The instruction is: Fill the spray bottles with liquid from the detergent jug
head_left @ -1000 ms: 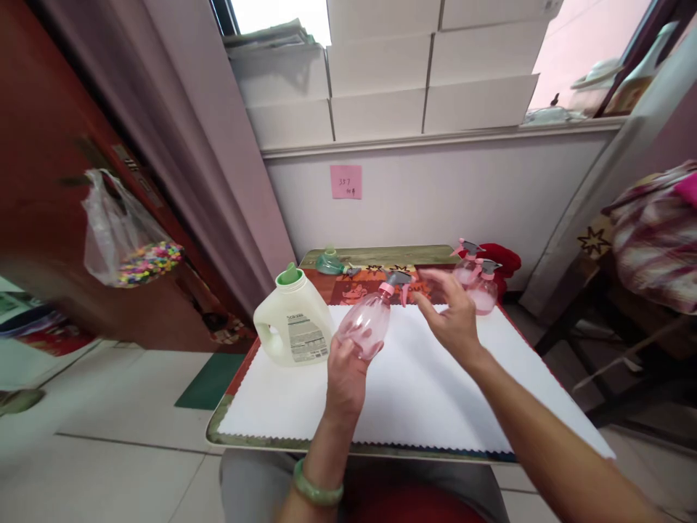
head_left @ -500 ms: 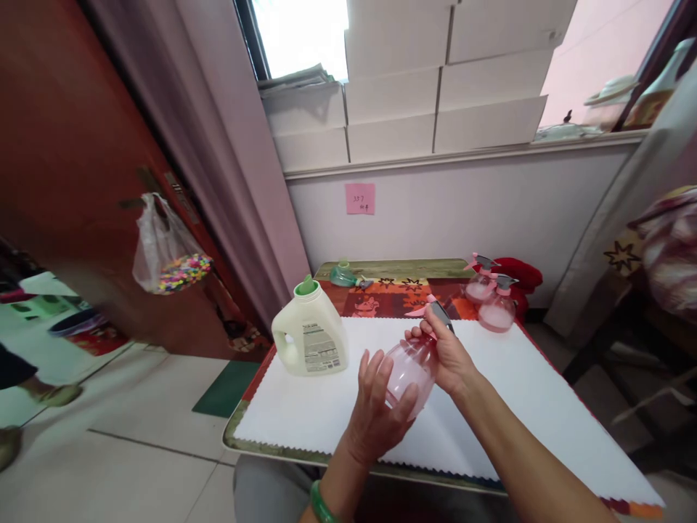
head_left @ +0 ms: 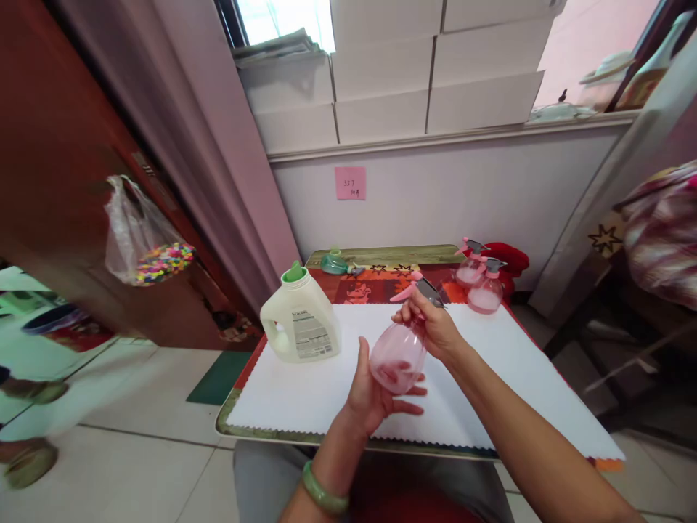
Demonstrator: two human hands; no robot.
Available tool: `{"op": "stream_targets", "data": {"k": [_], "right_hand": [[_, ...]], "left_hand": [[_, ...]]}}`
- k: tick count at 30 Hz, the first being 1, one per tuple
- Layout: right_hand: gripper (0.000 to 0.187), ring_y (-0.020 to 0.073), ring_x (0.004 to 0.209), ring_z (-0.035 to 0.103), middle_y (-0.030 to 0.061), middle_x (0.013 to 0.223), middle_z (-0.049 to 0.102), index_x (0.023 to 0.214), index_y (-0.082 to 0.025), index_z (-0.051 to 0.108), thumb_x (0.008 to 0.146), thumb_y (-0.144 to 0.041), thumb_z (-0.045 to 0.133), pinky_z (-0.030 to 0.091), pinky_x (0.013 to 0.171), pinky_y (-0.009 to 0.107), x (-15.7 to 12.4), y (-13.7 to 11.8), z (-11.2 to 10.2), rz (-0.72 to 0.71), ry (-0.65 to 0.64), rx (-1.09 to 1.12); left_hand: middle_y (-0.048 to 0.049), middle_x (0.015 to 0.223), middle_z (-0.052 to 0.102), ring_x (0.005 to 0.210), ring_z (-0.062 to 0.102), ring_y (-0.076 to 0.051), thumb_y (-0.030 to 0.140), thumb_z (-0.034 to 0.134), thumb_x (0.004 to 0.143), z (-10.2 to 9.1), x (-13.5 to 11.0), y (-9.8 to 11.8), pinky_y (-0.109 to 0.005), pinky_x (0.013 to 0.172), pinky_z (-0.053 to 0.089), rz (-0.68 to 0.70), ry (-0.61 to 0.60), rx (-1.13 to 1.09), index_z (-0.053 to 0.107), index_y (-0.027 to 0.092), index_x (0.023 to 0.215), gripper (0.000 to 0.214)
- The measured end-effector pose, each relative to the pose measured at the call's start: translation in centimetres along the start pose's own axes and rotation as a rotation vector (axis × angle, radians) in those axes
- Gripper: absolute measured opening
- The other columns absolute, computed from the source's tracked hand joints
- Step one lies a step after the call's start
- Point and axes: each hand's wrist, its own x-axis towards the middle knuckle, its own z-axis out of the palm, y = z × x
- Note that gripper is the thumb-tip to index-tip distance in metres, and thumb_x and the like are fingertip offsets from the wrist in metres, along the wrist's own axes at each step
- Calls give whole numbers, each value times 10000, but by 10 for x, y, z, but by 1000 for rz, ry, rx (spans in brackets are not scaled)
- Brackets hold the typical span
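A clear pink spray bottle (head_left: 400,356) hangs tilted over the white sheet on the table, its pink nozzle and grey trigger up at the top. My right hand (head_left: 433,323) is wrapped round its neck just below the spray head. Under and behind the bottle's round body, my left hand (head_left: 375,399) lies with fingers spread and palm up; whether it bears any weight I cannot tell. A cream detergent jug (head_left: 302,319) with a green cap stands to the left. Two more pink spray bottles (head_left: 484,294) stand at the back right.
A green spray bottle (head_left: 335,263) lies at the table's back edge. Beside the pink bottles is a red cloth-like thing (head_left: 512,265). A white sheet (head_left: 462,407) covers the table. A plastic bag of colourful pieces (head_left: 157,254) hangs on the door; another person's feet (head_left: 33,457) show at far left.
My left hand's fingers have let go of the bottle's side and spread out beneath it. My right hand keeps its grip on the neck. The whole view has shifted slightly.
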Motion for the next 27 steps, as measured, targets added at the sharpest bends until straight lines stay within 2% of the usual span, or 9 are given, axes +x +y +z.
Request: {"op": "stream_targets", "data": {"k": [4,6,9,11,13,15,18,21,27], "right_hand": [[515,126,539,605,-47,530,629,617,-217,592,582,-617,915,536,640,284,22,9,8,-154,325,33],[503,135,542,627,-48,538,651,706,-219,637,588,-631,901,525,605,274,26,16,19,-195,409,55],[513,154,598,680,-31,596,702,790,-218,648,622,-644,879,545,628,273,23,27,35,-180,415,117],[529,163,617,698,-19,640,731,849,-216,657,630,-644,877,551,627,275,18,28,38,-174,429,126],[537,166,598,695,-13,650,739,885,-213,671,632,-637,881,540,596,273,15,24,33,-171,406,77],[503,163,586,689,-3,645,737,837,-206,681,632,-612,895,533,585,266,16,15,22,-119,284,-22],[532,164,629,702,28,630,718,597,-201,574,631,-625,893,569,666,277,23,-3,1,11,47,-82],[625,145,599,673,4,586,662,533,-216,454,636,-672,868,582,665,283,35,-25,-15,-42,117,-27],[486,87,446,433,-63,576,523,699,-236,547,767,-669,757,338,431,243,60,-77,-59,-352,346,-350]], "left_hand": [[-199,1396,605,1295,590,-358,776,587,818,-8,4,-1,-554,1035,493,857,604,610,540,196,1363,797],[-215,1474,548,1412,486,-387,553,778,789,-12,9,2,-609,1164,346,1245,692,1138,521,204,1400,748],[-217,1497,542,1431,465,-408,302,775,834,-12,22,12,-641,1174,298,1476,774,1687,511,234,1437,662],[-231,1439,586,1360,539,-403,260,736,856,-9,31,20,-609,1119,377,1459,849,1720,497,210,1451,643],[-239,1384,615,1293,584,-400,292,764,815,-5,35,28,-580,1069,431,1345,754,1565,497,175,1434,684],[-210,1338,640,1217,622,-386,351,846,703,-4,32,35,-555,1021,478,1092,487,1307,494,189,1418,813],[-151,1169,707,1022,696,-328,486,901,594,-14,22,36,-484,897,554,472,-72,814,579,205,1320,842],[-146,1058,736,946,713,-327,679,833,609,-37,15,24,-492,855,572,17,-410,427,701,205,1207,775],[-155,1074,744,1008,713,-346,759,681,756,-72,18,9,-542,926,555,148,32,191,759,236,1126,646]]}}
